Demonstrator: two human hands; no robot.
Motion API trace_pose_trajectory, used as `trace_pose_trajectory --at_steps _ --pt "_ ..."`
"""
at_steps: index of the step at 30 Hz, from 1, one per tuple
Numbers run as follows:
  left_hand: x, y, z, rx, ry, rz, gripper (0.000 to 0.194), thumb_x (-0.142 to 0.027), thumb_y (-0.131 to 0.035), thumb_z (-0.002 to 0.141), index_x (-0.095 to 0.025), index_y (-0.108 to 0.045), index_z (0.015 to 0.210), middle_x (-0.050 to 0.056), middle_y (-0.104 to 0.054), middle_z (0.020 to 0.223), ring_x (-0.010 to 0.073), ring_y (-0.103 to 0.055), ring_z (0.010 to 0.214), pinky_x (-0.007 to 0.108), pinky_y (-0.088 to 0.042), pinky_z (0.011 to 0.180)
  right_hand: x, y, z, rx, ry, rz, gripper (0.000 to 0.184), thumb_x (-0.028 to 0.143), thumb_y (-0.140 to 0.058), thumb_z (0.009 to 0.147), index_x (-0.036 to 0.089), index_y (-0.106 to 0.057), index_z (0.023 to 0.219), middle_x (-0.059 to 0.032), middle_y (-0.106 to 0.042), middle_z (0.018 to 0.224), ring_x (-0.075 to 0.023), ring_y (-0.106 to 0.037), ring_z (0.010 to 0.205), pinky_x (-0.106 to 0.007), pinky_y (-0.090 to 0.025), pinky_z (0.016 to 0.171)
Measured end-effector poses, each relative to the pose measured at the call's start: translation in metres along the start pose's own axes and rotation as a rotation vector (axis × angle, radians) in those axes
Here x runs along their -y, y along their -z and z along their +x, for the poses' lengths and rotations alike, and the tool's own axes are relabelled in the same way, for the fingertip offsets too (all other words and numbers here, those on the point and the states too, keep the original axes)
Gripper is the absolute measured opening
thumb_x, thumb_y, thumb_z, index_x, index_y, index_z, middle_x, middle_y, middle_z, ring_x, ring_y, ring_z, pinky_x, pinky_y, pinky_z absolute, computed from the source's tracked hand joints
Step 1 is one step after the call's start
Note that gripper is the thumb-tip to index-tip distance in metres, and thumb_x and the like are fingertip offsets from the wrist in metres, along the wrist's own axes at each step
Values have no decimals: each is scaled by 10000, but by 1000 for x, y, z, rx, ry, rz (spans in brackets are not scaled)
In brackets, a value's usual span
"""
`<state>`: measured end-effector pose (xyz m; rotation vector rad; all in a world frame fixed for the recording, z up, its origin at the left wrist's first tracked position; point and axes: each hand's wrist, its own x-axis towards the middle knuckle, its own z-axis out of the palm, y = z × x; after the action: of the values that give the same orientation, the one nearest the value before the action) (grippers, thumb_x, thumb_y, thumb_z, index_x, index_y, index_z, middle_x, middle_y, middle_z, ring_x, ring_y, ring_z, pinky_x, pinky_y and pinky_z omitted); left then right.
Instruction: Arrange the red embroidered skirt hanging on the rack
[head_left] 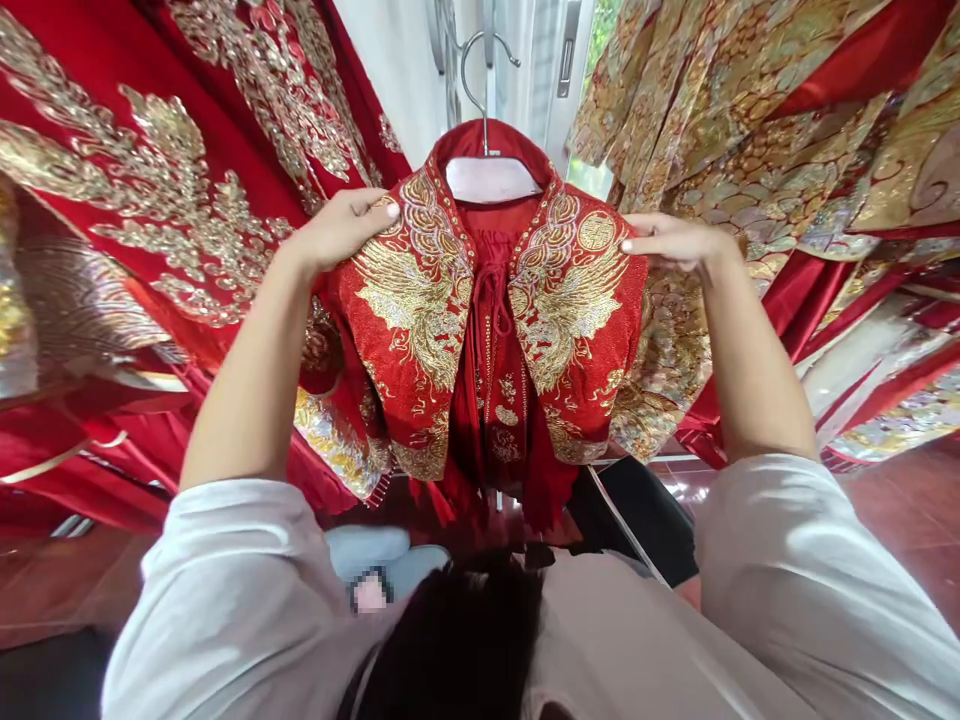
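Note:
A red jacket (409, 345) with gold embroidery hangs upright in front of me, its front parted in the middle. My left hand (346, 228) is closed on the shoulder at the left, thumb on the front and the other fingers mostly hidden. On the opposite shoulder my right hand (677, 240) pinches the cloth in the same way. A metal hanger hook (468, 72) rises from the collar (472, 135), and a white panel (491, 181) shows inside the neck. Red ties (493, 283) hang knotted between the two front edges.
Red garments with gold beading (172, 170) crowd the left side. Gold-patterned garments (697, 130) hang close on the right. A white frame (551, 75) stands behind the hanger. Below are a dark flat object (652, 510) and a reddish tiled floor (900, 510).

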<state>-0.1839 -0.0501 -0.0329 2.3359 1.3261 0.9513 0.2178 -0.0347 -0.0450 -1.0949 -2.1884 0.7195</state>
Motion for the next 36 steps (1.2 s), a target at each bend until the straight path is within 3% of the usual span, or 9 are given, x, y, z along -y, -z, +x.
trace_pose_trajectory --at_steps 5,8,12,16,21,25,28,33,36 --pt "-12 -37 -5 -386 232 486 517 -565 -359 935 -90 -561 948 58 -612 958 213 -530 962 441 -367 978 -27 -50 -16 -621 -31 -356 495 425 -496 869 119 -491 1257 -157 -575 1169 -266 -547 1085 -476 -441 904" --pt "-21 -47 -7 -403 359 542 591 -594 -281 940 -67 -540 999 125 -593 1063 265 -512 1041 465 -343 989 -32 -69 -17 -842 -164 -550 557 474 -415 894 155 -383 1350 -198 -466 1292 -332 -451 1203 -555 -378 938" --pt "-23 -56 -25 -465 305 520 601 -582 -289 939 -57 -462 1176 148 -541 1180 268 -480 1120 458 -321 1026 -19 -91 -29 -863 -258 -616 600 446 -303 919 116 -275 1420 -224 -325 1387 -354 -314 1308 -586 -317 978" --pt "-19 -112 -61 -749 201 528 732 -563 -445 873 -67 -276 1386 156 -256 1467 292 -182 1369 472 -89 1150 -3 -159 -42 -867 -298 -688 620 412 -283 910 79 -266 1433 -218 -178 1465 -353 -159 1374 -590 -264 1011" --pt "-6 -192 -87 -562 220 523 710 -453 -548 816 -111 -317 1394 209 -204 1485 377 -117 1387 609 -82 1098 -9 -230 -29 -688 -279 -762 676 409 -479 829 129 -311 1421 -213 -205 1470 -368 -165 1357 -595 -223 1018" --pt "7 -192 -103 -511 234 546 449 -240 -445 857 -85 -479 1277 233 -386 1380 361 -337 1302 549 -259 1059 -20 -217 -28 -661 -283 -723 427 199 -306 879 122 -549 1222 -208 -462 1278 -323 -421 1186 -493 -358 922" --pt "11 -182 -119 -409 358 535 379 -225 -340 900 -57 -550 1167 227 -618 1036 336 -599 991 479 -437 890 -22 -210 -36 -598 -307 -604 462 180 -191 901 95 -632 1010 -203 -569 1023 -255 -558 875 -382 -445 721" --pt "8 -189 -130 -406 521 496 408 -230 -295 922 -55 -461 1250 171 -660 860 277 -666 720 341 -502 660 -19 -228 -31 -627 -239 -633 513 322 -421 855 60 -446 1296 -223 -425 1302 -300 -467 1109 -383 -470 802" --pt "13 -190 -130 -400 512 461 396 -238 -301 931 -53 -450 1247 184 -659 886 277 -669 721 328 -496 636 -24 -225 -22 -559 -298 -599 542 162 -353 845 44 -338 1374 -241 -391 1335 -295 -487 1101 -386 -466 790"
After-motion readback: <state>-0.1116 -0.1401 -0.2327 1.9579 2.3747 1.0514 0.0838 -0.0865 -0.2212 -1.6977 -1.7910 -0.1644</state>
